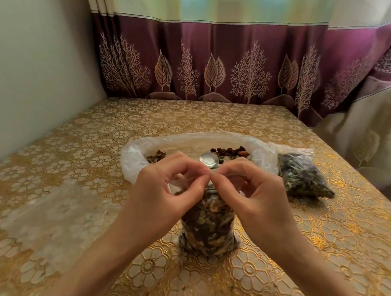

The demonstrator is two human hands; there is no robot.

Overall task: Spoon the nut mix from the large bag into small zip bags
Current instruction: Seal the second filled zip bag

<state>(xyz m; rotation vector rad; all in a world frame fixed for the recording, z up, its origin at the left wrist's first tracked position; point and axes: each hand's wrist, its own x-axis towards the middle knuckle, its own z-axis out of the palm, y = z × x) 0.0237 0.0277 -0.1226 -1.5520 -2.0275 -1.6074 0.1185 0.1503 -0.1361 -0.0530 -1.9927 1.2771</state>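
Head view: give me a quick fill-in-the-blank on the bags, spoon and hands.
1. Both hands pinch the top of the ___ small zip bag.
2. The spoon rests in the ___ bag.
3. A filled small bag lies to the ___ of the large bag.

Missing words: upright; large; right

Small zip bag (208, 226) upright, full of nut mix, top pinched at centre. Just behind it the large bag (134, 160), white, mouth open, spoon (209, 159) bowl inside. Right of the large bag, second filled bag (302, 177) lying flat.
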